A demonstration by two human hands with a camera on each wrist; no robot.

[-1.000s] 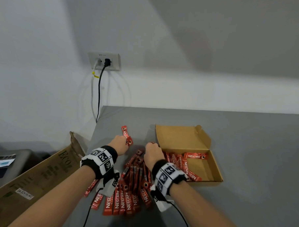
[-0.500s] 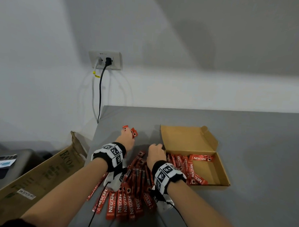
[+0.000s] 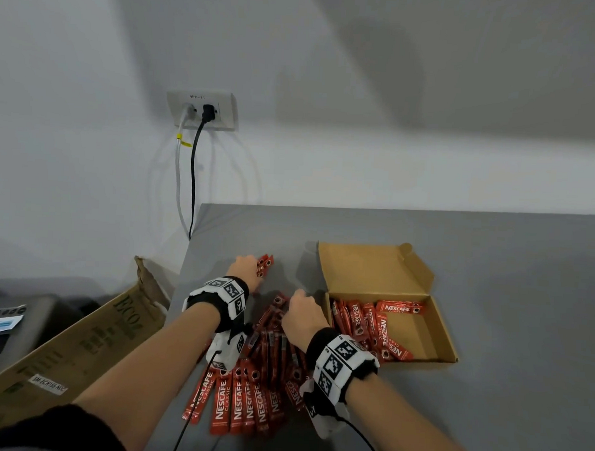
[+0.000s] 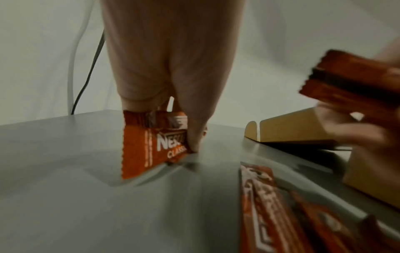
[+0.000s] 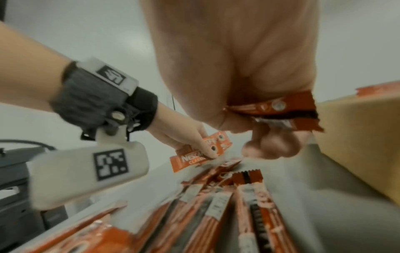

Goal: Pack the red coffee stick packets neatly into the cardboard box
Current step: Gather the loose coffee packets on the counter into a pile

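A pile of red coffee stick packets (image 3: 258, 377) lies on the grey table between my forearms. My left hand (image 3: 244, 269) pinches two packets (image 3: 264, 264) at the pile's far end; the left wrist view shows those packets (image 4: 155, 142) standing on edge on the table. My right hand (image 3: 300, 319) grips a small bundle of packets (image 5: 281, 111) beside the box's left wall. The open cardboard box (image 3: 431, 337) stands to the right, with several packets (image 3: 370, 325) in its left half and one lying crosswise at the back.
The box lid (image 3: 372, 267) stands open behind it. A large brown carton (image 3: 79, 338) sits off the table's left edge. Two cables (image 3: 189, 179) hang from a wall socket behind the table's far left corner. Bare grey table (image 3: 508, 285) spreads to the right.
My left hand has gone farther from me along the table and now holds two packets instead of one. My right hand has stayed by the box's left wall.
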